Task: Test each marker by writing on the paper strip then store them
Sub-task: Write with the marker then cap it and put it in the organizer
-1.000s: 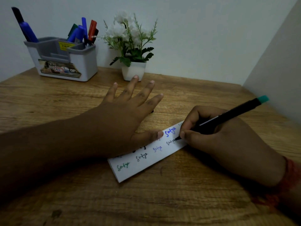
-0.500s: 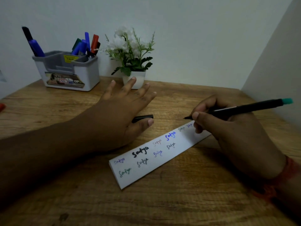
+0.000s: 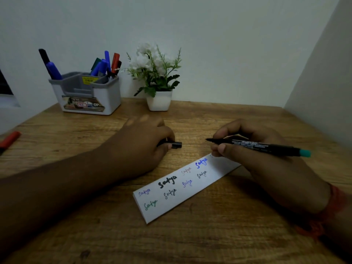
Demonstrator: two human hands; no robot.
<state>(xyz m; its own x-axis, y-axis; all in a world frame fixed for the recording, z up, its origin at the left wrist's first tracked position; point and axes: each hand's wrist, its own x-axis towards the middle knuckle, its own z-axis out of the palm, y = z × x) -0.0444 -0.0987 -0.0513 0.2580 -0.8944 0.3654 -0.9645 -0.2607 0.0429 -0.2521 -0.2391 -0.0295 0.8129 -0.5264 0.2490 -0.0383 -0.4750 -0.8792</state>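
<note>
Wooden desk [image 3: 190, 241]: one paper strip [image 3: 182, 189], two hands.

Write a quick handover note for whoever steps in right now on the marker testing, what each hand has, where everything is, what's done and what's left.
Right hand holds the uncapped black marker, tip lifted off the paper strip.
Left hand pinches its black cap on the table.
Strip carries several test words in different colours.
Tested markers stand in the grey organizer at the back left.
A red marker lies at the table's left edge.
Left: cap this marker, store it, then probably test and store the red one.
</note>
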